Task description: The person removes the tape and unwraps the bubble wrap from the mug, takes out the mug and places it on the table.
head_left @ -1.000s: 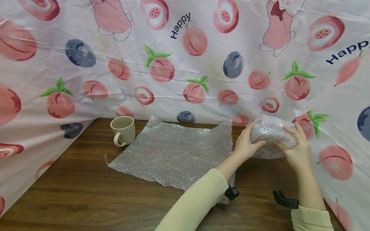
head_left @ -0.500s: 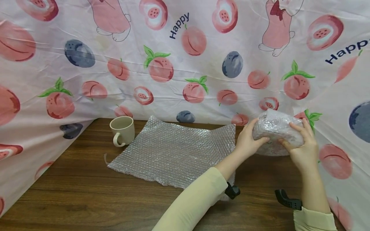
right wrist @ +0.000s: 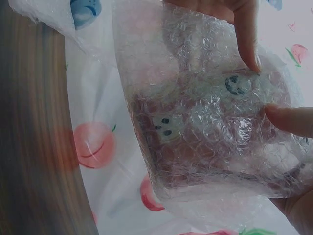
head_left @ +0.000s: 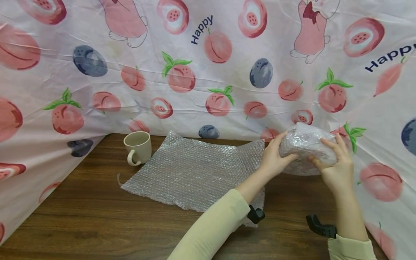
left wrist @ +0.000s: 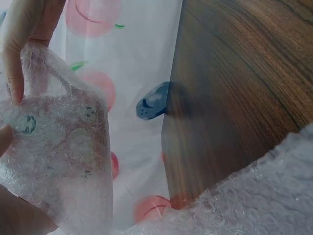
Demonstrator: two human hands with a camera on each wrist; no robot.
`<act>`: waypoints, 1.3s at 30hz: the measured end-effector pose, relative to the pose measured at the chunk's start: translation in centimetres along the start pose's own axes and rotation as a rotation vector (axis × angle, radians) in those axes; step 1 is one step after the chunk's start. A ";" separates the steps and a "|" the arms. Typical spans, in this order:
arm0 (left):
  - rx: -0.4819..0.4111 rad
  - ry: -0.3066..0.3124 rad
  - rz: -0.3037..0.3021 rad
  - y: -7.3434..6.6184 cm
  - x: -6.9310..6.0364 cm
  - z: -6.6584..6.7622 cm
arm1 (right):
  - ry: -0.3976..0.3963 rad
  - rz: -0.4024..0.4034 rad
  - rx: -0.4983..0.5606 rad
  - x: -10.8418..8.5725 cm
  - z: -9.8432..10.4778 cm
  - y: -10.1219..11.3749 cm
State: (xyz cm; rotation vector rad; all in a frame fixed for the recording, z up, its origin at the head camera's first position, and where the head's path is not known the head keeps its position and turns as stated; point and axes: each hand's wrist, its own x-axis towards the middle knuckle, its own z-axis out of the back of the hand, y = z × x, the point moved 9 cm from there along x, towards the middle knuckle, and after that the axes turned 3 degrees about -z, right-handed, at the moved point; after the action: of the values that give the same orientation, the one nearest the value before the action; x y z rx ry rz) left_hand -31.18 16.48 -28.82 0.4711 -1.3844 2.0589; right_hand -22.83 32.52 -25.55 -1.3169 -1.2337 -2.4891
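Both hands hold a bundle wrapped in bubble wrap (head_left: 307, 144) above the right rear of the table. The left hand (head_left: 274, 155) grips its left side, thumb on the near face; the right hand (head_left: 338, 166) grips its right side the same way. In the right wrist view, dark printed marks show through the wrapped bundle (right wrist: 205, 117), and both thumbs press its face. The left wrist view shows the same marks on the bundle (left wrist: 63, 142). What lies inside is hard to make out.
A flat sheet of bubble wrap (head_left: 198, 173) lies across the middle of the wooden table (head_left: 107, 224), partly under the left forearm. A cream mug (head_left: 139, 146) stands at the back left. Fruit-printed cloth (head_left: 240, 79) hangs behind and at the sides.
Over the last second the bundle rose slightly and shifted right, then came back a little left, with both hands still around it. The mug has stayed in place.
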 end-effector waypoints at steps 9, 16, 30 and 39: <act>-0.063 0.003 -0.024 0.5 -0.5 1.1 | -0.015 0.029 0.025 -0.4 -0.8 1.0; -0.130 -0.005 -0.030 1.4 -1.0 2.3 | -0.002 0.066 0.036 -0.9 -1.9 1.8; -0.176 -0.033 -0.032 3.1 -2.2 4.4 | 0.010 0.103 0.059 -1.8 -4.2 2.6; -0.119 -0.102 -0.081 3.5 -2.8 6.4 | 0.041 0.093 0.079 -2.1 -5.6 3.2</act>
State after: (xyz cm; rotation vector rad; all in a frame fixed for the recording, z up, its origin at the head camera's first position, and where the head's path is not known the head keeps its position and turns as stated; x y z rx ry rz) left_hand -31.65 8.86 -30.41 0.5783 -1.5120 1.8990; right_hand -23.92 25.95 -26.81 -1.2672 -1.2198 -2.3670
